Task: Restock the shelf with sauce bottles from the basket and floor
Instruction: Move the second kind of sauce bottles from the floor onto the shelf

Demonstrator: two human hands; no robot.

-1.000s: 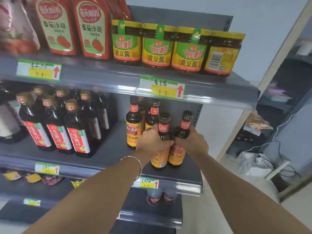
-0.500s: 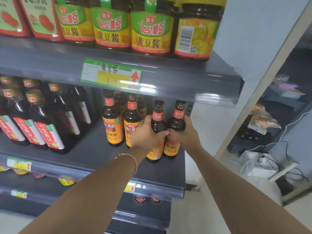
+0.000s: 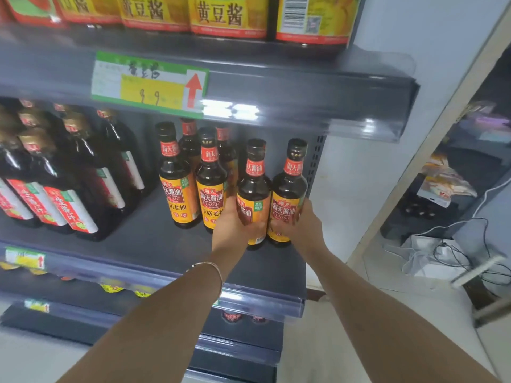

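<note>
Both hands, left (image 3: 235, 225) and right (image 3: 300, 225), each grip an upright "CLASSIC"-labelled soy sauce bottle (image 3: 289, 194) on the shelf (image 3: 154, 239).

The one head camera looks forward and slightly down, close to the shelf (image 3: 171, 244). Both forearms reach in from below

Shop interior around a grey metal shelving unit (image 3: 276, 272).

A pale, evenly lit wall (image 3: 414, 29) rises to the right of the grip, bordered by a slanting cream door frame (image 3: 431, 150). Beyond the frame, further right, a dim side room holds dark shelving (image 3: 431, 214) stacked with packets. Below and right of the grip, a light tiled floor (image 3: 331, 341) carries a white box (image 3: 431, 255) with tangled black and white cables (image 3: 459, 258).
</note>
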